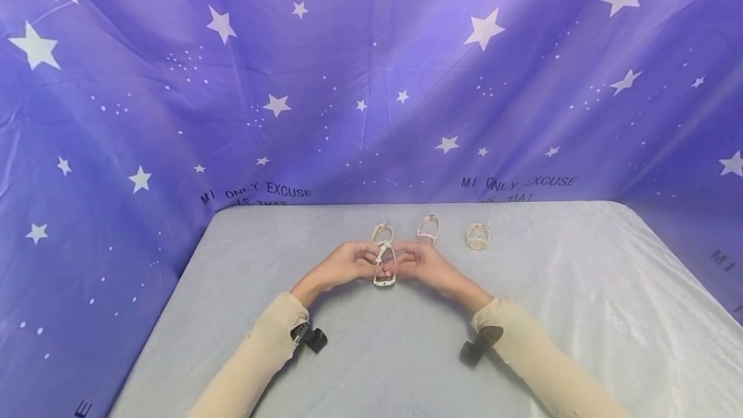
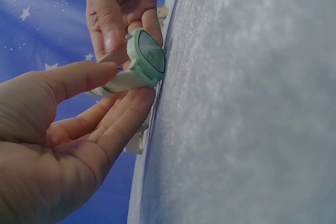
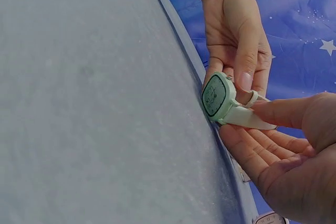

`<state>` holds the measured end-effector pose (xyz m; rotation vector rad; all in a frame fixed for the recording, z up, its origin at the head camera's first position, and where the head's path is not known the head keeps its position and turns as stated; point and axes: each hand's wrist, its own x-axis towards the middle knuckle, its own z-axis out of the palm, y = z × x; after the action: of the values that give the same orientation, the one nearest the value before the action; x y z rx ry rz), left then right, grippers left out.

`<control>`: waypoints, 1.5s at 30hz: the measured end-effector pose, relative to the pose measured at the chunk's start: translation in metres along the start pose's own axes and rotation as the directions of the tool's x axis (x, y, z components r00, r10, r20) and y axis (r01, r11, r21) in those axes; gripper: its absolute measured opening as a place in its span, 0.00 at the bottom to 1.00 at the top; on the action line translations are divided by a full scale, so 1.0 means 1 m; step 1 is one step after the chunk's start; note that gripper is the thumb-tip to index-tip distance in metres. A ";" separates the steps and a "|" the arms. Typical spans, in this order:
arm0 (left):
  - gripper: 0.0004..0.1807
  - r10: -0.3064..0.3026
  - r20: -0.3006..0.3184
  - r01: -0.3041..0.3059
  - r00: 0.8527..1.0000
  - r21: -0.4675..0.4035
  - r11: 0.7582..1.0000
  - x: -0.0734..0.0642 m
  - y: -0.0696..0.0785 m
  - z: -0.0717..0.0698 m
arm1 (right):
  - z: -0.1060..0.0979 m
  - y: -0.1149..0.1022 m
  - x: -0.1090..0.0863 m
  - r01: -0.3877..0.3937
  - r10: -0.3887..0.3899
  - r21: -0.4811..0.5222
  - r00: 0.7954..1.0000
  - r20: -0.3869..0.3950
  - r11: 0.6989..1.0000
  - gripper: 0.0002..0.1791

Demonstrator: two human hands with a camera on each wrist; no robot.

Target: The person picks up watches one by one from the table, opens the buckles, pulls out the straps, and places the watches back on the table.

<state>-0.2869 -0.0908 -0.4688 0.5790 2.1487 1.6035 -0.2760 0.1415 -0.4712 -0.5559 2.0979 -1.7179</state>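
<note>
A wristwatch (image 1: 384, 282) with a pale green square case and a whitish strap is held between both hands, its strap bent into a loop. My left hand (image 1: 347, 264) pinches one side of the strap between thumb and fingers. From the other side, my right hand (image 1: 431, 268) pinches the strap too. The left wrist view shows the watch's green case (image 2: 147, 56) tilted, dial toward the table. In the right wrist view the dial (image 3: 215, 97) faces left, with the right thumb on the strap (image 3: 249, 117). Fingers hide part of the strap.
Behind the hands, a pale watch (image 1: 382, 232), a pinkish watch (image 1: 428, 228) and a cream watch (image 1: 478, 237) stand in a row on the grey cloth-covered table (image 1: 395, 366). A purple star-patterned curtain (image 1: 371, 82) hangs behind the table.
</note>
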 end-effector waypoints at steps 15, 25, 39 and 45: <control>0.16 0.072 -0.078 -0.073 0.994 -0.007 0.997 -0.003 0.009 -0.003 | -0.011 -0.009 -0.001 0.030 -0.039 -0.094 0.995 -0.090 0.995 0.19; 0.17 0.054 -0.074 -0.056 0.996 -0.016 0.998 -0.002 0.007 -0.005 | -0.014 -0.007 -0.002 0.051 -0.055 -0.060 0.996 -0.064 0.997 0.18; 0.15 0.122 -0.083 -0.117 0.989 0.067 0.991 -0.005 0.014 0.002 | -0.011 -0.016 -0.005 0.099 -0.103 -0.075 0.994 -0.049 0.992 0.23; 0.12 0.177 -0.118 -0.142 0.977 0.259 0.955 -0.007 0.021 0.006 | -0.008 -0.027 -0.009 0.194 -0.214 -0.217 0.975 -0.069 0.957 0.19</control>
<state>-0.2759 -0.0840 -0.4503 0.7552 2.4879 1.5023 -0.2709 0.1476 -0.4426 -0.7946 2.3769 -1.6668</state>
